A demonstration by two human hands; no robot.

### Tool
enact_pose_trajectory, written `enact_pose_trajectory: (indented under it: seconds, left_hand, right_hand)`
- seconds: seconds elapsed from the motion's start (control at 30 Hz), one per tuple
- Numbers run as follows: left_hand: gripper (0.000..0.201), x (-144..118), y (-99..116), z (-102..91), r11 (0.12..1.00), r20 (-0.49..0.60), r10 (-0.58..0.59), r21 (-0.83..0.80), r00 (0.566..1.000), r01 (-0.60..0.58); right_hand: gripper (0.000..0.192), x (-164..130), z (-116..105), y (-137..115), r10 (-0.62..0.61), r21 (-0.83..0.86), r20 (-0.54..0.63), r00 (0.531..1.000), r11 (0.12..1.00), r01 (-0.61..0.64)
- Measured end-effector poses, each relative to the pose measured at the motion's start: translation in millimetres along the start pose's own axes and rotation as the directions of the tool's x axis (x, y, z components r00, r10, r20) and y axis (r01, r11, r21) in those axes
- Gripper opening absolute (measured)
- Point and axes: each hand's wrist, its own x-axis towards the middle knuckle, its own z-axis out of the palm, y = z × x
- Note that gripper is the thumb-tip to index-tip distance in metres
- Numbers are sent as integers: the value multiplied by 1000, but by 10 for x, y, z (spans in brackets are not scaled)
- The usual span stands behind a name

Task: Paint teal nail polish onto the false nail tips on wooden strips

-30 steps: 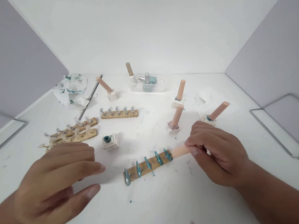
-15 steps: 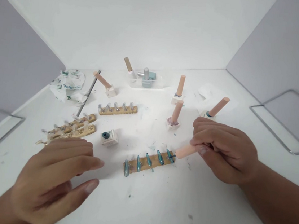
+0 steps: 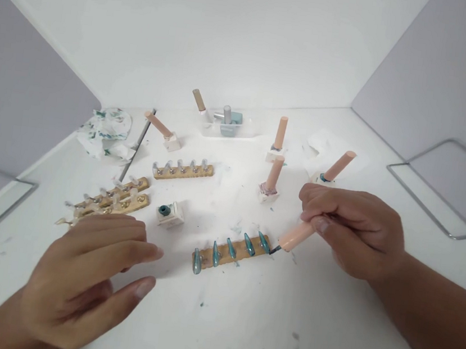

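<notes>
My right hand (image 3: pixel 351 234) is closed round the pink handle of a nail polish brush (image 3: pixel 295 236). Its dark bristle tip is at the right end of a gold nail stand (image 3: pixel 223 257), close to the last nail; I cannot tell whether they touch. Several false nails (image 3: pixel 249 244) in glossy teal stand along that strip. My left hand (image 3: pixel 92 279) hovers left of the strip, thumb and fingers apart, holding nothing. Just beyond it is an uncapped nail polish bottle (image 3: pixel 170 215) with teal round its neck.
Capped polish bottles (image 3: pixel 274 177) with pink handles stand behind. Gold stands with clear nails (image 3: pixel 183 172) lie at left and middle. A clear tray (image 3: pixel 246 133) holds more bottles at the back. Crumpled, stained tissue (image 3: pixel 106 130) and a grey rod (image 3: pixel 138 146) lie left; wire frames flank both sides.
The brush tip has moved off the rightmost nail, slightly down and right to the strip's end, and the handle has tilted more steeply. My left hand has barely moved.
</notes>
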Motion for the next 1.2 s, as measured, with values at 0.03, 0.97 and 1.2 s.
enact_pose_trajectory:
  seconds: [0.03,0.97,1.2]
  left_hand:
    - [24,4,3,0,1000,13,0,12,1000,0]
    - [35,98,191,36,879,595,-469,245,653,408]
    - [41,103,183,-26,800,552,-592,315,588,510]
  right_hand:
    - [23,-17,7,12,44,10,-20,999,999,-44]
    - [18,72,203,-385,397,454,-165,903,843,-288]
    - [18,4,265,-536,377,406,-204,903,872,-272]
